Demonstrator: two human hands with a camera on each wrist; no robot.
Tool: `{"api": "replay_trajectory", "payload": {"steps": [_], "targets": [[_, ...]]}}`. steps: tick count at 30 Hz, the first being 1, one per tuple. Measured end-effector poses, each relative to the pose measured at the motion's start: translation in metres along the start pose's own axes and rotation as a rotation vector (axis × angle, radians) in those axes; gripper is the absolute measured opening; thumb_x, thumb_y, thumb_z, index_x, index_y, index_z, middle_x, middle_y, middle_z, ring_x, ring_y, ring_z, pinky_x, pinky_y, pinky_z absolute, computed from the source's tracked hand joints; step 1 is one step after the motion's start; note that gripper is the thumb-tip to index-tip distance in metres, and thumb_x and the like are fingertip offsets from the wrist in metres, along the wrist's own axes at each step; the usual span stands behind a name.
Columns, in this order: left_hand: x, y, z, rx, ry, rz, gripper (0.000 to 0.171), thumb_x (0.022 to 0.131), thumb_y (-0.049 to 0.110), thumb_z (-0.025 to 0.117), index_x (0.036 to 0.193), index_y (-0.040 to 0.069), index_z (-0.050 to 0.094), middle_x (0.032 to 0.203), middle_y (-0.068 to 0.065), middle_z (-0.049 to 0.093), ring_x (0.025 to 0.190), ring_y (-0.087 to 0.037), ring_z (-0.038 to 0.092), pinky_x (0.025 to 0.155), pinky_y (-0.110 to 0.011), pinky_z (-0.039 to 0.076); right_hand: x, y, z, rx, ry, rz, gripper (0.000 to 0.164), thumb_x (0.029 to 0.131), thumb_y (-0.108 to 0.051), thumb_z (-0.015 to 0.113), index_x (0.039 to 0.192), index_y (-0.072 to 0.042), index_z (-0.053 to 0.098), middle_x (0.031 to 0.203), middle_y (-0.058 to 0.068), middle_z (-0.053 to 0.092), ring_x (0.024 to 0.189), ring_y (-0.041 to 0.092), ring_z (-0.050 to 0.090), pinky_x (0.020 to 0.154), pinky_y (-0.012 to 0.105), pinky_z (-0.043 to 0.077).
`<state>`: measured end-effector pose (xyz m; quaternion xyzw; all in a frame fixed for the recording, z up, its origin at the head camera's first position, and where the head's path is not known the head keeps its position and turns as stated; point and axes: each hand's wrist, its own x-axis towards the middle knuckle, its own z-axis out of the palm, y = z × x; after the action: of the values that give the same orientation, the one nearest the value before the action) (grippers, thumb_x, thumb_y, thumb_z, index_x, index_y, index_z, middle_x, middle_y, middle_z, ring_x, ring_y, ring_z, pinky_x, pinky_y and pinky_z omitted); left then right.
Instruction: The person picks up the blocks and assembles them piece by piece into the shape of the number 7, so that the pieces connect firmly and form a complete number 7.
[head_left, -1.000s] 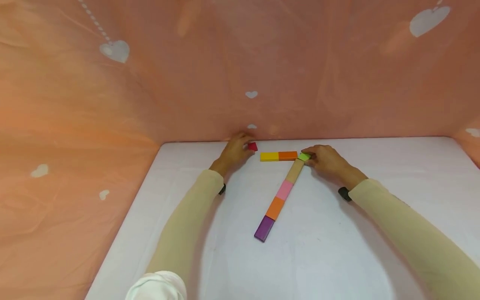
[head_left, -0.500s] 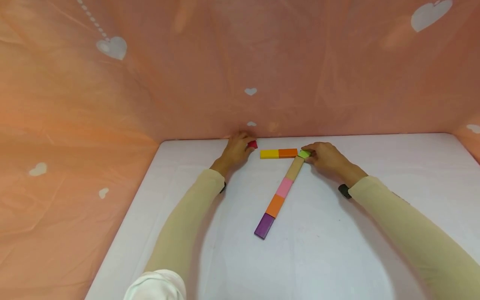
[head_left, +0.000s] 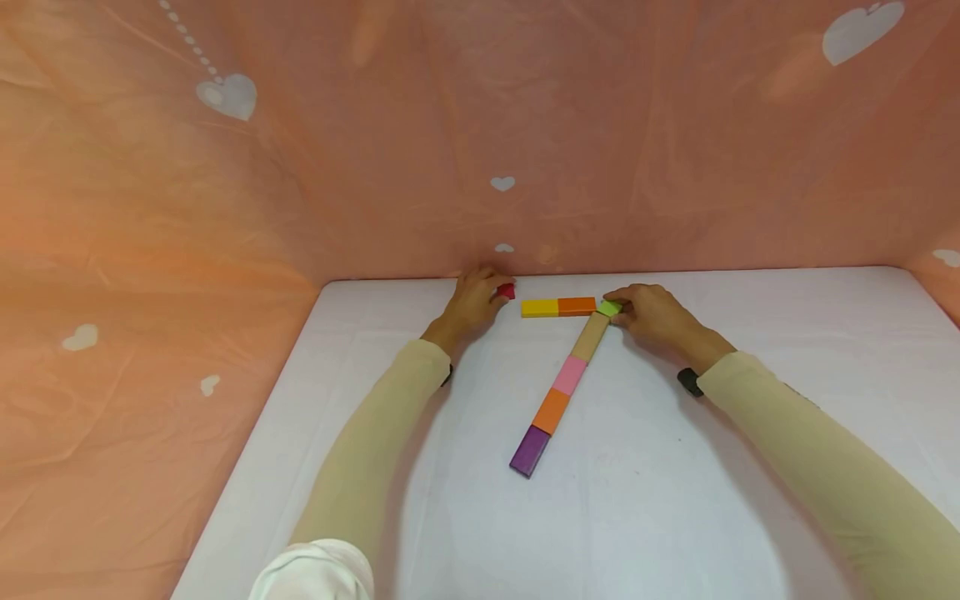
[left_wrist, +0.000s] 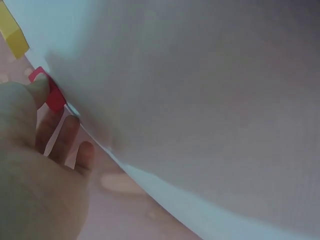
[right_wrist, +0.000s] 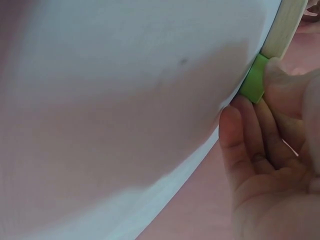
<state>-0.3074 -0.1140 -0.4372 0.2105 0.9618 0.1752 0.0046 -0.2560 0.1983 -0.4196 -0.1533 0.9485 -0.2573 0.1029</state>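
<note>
At the back of the white table my left hand (head_left: 472, 302) pinches a red block (head_left: 507, 292) between thumb and fingers; the left wrist view also shows the red block (left_wrist: 56, 97) partly covered by the thumb. To its right, a yellow block (head_left: 539, 308) and a dark orange block (head_left: 577, 306) lie end to end. My right hand (head_left: 651, 315) pinches a light green block (head_left: 609, 308) at the top of a slanting row. That row runs down through a bare wood block (head_left: 590, 337), a pink block (head_left: 570, 375), an orange block (head_left: 551, 412) and a purple block (head_left: 530, 452).
The white tabletop (head_left: 637, 517) meets a peach curtain (head_left: 420, 150) with white hearts at its back and left edges. Both long sleeves reach in from the front, on either side of the slanting row. A dark band (head_left: 689, 382) sits at the right wrist.
The red block has turned slightly in the left hand's fingers. The right hand stays on the green block, and the other blocks lie as before; the view has shifted a little.
</note>
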Motion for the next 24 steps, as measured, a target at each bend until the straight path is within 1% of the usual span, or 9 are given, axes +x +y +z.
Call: {"api": "replay_trajectory", "payload": {"steps": [6, 10, 14, 20, 24], "targets": [[-0.001, 0.002, 0.001, -0.001, 0.031, -0.005, 0.042, 0.098, 0.027, 0.062, 0.138, 0.014, 0.059, 0.135, -0.003, 0.056, 0.132, -0.023, 0.043, 0.119, -0.041, 0.025, 0.001, 0.002, -0.001, -0.005, 0.017, -0.012, 0.046, 0.095, -0.009, 0.065, 0.139, -0.002, 0.055, 0.127, 0.019, 0.063, 0.109, 0.031, 0.059, 0.103, 0.052, 0.049], [-0.001, 0.003, 0.002, 0.007, 0.046, 0.013, 0.039, 0.098, 0.024, 0.063, 0.135, 0.012, 0.061, 0.133, -0.005, 0.059, 0.131, -0.025, 0.045, 0.118, -0.043, 0.026, 0.002, 0.005, -0.002, -0.008, 0.016, -0.018, 0.045, 0.095, -0.009, 0.065, 0.139, -0.001, 0.055, 0.126, 0.019, 0.063, 0.109, 0.031, 0.059, 0.102, 0.052, 0.049], [-0.001, 0.005, 0.001, 0.0, 0.06, 0.017, 0.037, 0.098, 0.024, 0.063, 0.133, 0.012, 0.062, 0.133, -0.006, 0.059, 0.13, -0.025, 0.047, 0.116, -0.046, 0.029, 0.002, 0.006, -0.004, -0.009, 0.016, -0.013, 0.045, 0.096, -0.01, 0.065, 0.139, -0.002, 0.055, 0.128, 0.019, 0.062, 0.11, 0.032, 0.058, 0.104, 0.053, 0.047], [-0.009, 0.011, 0.001, -0.035, 0.051, 0.016, 0.037, 0.096, 0.025, 0.065, 0.131, 0.012, 0.063, 0.133, -0.004, 0.059, 0.127, -0.025, 0.049, 0.112, -0.045, 0.031, 0.002, 0.006, -0.007, -0.014, 0.011, 0.001, 0.045, 0.096, -0.012, 0.064, 0.14, -0.003, 0.055, 0.13, 0.019, 0.061, 0.113, 0.033, 0.058, 0.106, 0.054, 0.045], [-0.013, 0.016, 0.003, -0.067, 0.045, 0.002, 0.036, 0.097, 0.027, 0.065, 0.131, 0.013, 0.063, 0.133, -0.003, 0.058, 0.127, -0.023, 0.047, 0.109, -0.042, 0.032, 0.004, 0.009, -0.009, -0.018, 0.015, -0.01, 0.045, 0.096, -0.011, 0.065, 0.139, -0.002, 0.055, 0.129, 0.02, 0.062, 0.112, 0.033, 0.059, 0.105, 0.054, 0.046]]}}
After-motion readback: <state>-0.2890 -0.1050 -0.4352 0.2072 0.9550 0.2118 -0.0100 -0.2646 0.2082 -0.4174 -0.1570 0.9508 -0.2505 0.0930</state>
